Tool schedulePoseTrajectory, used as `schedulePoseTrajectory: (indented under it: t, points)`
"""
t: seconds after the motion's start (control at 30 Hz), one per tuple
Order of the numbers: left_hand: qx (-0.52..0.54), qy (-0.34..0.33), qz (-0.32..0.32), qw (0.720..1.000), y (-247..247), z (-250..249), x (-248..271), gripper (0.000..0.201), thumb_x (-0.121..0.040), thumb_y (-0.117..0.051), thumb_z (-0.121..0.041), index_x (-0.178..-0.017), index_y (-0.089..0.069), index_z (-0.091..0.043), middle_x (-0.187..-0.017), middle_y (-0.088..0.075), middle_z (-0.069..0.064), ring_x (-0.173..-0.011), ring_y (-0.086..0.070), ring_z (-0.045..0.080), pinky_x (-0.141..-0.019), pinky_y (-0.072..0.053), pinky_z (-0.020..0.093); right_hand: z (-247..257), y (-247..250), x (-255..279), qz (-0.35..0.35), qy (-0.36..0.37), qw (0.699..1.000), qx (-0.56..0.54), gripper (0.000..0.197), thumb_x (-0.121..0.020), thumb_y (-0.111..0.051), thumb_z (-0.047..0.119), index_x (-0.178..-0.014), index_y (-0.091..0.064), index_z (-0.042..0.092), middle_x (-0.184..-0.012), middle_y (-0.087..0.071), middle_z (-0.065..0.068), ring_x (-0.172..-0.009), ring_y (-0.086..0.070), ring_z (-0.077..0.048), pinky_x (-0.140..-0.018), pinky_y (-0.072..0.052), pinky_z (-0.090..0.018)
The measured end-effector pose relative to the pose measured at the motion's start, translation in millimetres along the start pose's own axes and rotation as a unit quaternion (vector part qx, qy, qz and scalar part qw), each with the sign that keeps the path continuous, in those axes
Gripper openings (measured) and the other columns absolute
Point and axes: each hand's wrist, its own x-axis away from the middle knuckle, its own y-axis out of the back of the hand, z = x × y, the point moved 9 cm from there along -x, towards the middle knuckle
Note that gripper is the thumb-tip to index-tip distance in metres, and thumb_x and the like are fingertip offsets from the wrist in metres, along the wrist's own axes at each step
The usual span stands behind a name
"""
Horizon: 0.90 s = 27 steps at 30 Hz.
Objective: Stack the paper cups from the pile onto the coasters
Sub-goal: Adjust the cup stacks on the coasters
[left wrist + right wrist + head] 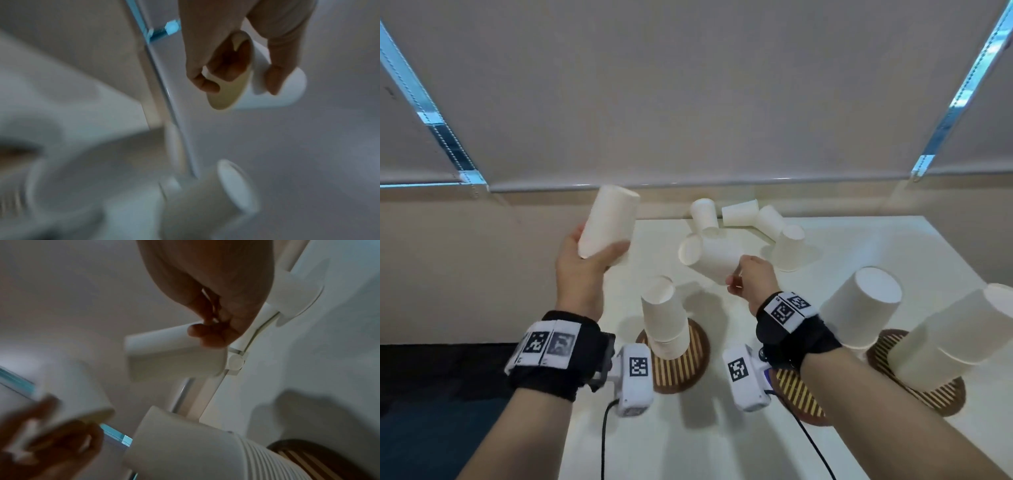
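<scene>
My left hand grips a white paper cup, bottom end up, in the air left of the table. The left wrist view shows my thumb along the wall of this held cup and fingers at its mouth. My right hand curls round the base end of a second cup that lies sideways, mouth to the left; in the right wrist view my fingertips pinch that sideways cup. Behind it lies the pile of cups. A stack of upturned cups stands on the left striped coaster.
A middle coaster lies partly under my right wrist. Two taller cup stacks rise at the right over another coaster. The white table meets a wall with lowered blinds. Cables run from both wrist cameras.
</scene>
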Motion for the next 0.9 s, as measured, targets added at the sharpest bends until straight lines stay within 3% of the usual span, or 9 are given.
schedulePoseTrajectory:
  t: [0.1, 0.17, 0.27, 0.37, 0.43, 0.53, 0.67, 0.8, 0.9]
  points:
    - [0.156, 0.088, 0.134, 0.975, -45, -16, 37, 0.086, -0.047, -0.090, -0.024, -0.121, -0.053, -0.002, -0.100, -0.068, 0.008, -0.088, -0.067, 0.021, -0.070, -0.057, 0.029, -5, -2, 32, 0.065, -0.049, 0.996, -0.030, 0.024, -0.095, -0.039, 0.008, -0.073, -0.047, 0.010, -0.059, -0.039, -0.005, -0.048, -0.037, -0.016, -0.046, -0.039, -0.024]
    - [0.189, 0.124, 0.200, 0.953, -73, -18, 62, 0.085, -0.034, -0.091, -0.026, -0.110, -0.059, -0.005, -0.093, -0.072, 0.004, -0.085, -0.070, 0.016, -0.069, -0.057, 0.027, -2, -6, 56, 0.132, -0.062, 0.988, -0.057, 0.018, -0.097, -0.044, 0.021, -0.083, -0.053, 0.014, -0.065, -0.047, -0.003, -0.053, -0.044, -0.015, -0.047, -0.041, -0.024]
    - [0.223, 0.172, 0.233, 0.931, -100, -8, 90, 0.070, -0.036, -0.090, -0.023, -0.099, -0.065, -0.007, -0.092, -0.073, 0.004, -0.083, -0.071, 0.015, -0.066, -0.057, 0.026, 10, -8, 86, 0.234, -0.038, 0.971, -0.027, 0.030, -0.096, -0.043, 0.040, -0.090, -0.062, 0.017, -0.072, -0.067, -0.001, -0.063, -0.063, -0.015, -0.055, -0.049, -0.024]
    - [0.236, 0.217, 0.218, 0.922, -107, 8, 108, 0.053, -0.033, -0.089, -0.019, -0.083, -0.072, -0.007, -0.079, -0.069, 0.005, -0.058, -0.064, 0.011, -0.046, -0.048, 0.019, 15, 2, 102, 0.270, -0.013, 0.962, 0.041, 0.045, -0.088, -0.048, 0.055, -0.101, -0.066, 0.016, -0.081, -0.069, -0.005, -0.065, -0.066, -0.016, -0.057, -0.052, -0.024]
    - [0.181, 0.227, 0.224, 0.930, -109, 13, 117, 0.052, -0.040, -0.081, -0.023, -0.088, -0.067, -0.008, -0.073, -0.063, 0.002, -0.053, -0.055, 0.008, -0.041, -0.040, 0.018, 10, 14, 108, 0.269, -0.027, 0.961, 0.064, 0.047, -0.086, -0.052, 0.056, -0.106, -0.066, 0.016, -0.088, -0.069, -0.010, -0.070, -0.066, -0.022, -0.059, -0.053, -0.027]
    - [0.039, 0.197, 0.269, 0.942, -111, 12, 126, 0.072, -0.045, -0.077, -0.035, -0.112, -0.059, -0.015, -0.091, -0.065, 0.003, -0.077, -0.056, 0.018, -0.059, -0.039, 0.028, 10, 27, 111, 0.242, -0.030, 0.963, 0.114, 0.059, -0.076, -0.065, 0.057, -0.112, -0.065, 0.011, -0.096, -0.069, -0.016, -0.079, -0.066, -0.028, -0.065, -0.053, -0.032]
    - [-0.082, 0.156, 0.244, 0.954, -102, 0, 126, 0.074, -0.053, -0.076, -0.038, -0.122, -0.053, -0.021, -0.108, -0.065, -0.003, -0.093, -0.057, 0.015, -0.073, -0.039, 0.028, 28, 40, 108, 0.164, 0.023, 0.974, 0.155, 0.031, -0.089, -0.058, 0.040, -0.091, -0.065, 0.010, -0.075, -0.059, -0.004, -0.067, -0.054, -0.019, -0.062, -0.049, -0.027]
    - [-0.002, 0.070, 0.132, 0.989, -86, -33, 114, 0.049, -0.073, -0.076, -0.018, -0.117, -0.056, -0.011, -0.096, -0.065, -0.004, -0.081, -0.057, 0.007, -0.063, -0.039, 0.021, 25, 44, 104, 0.081, -0.025, 0.996, -0.002, 0.021, -0.099, -0.044, 0.020, -0.096, -0.052, 0.002, -0.068, -0.040, -0.007, -0.051, -0.034, -0.016, -0.050, -0.053, -0.031]
    - [0.023, 0.017, 0.089, 0.996, -79, -47, 111, 0.054, -0.054, -0.081, -0.030, -0.103, -0.061, -0.020, -0.093, -0.067, -0.006, -0.085, -0.059, 0.009, -0.068, -0.042, 0.023, 24, 41, 99, 0.039, -0.030, 0.998, -0.030, 0.020, -0.100, -0.034, 0.011, -0.111, -0.046, -0.001, -0.075, -0.048, -0.015, -0.055, -0.046, -0.023, -0.060, -0.052, -0.038]
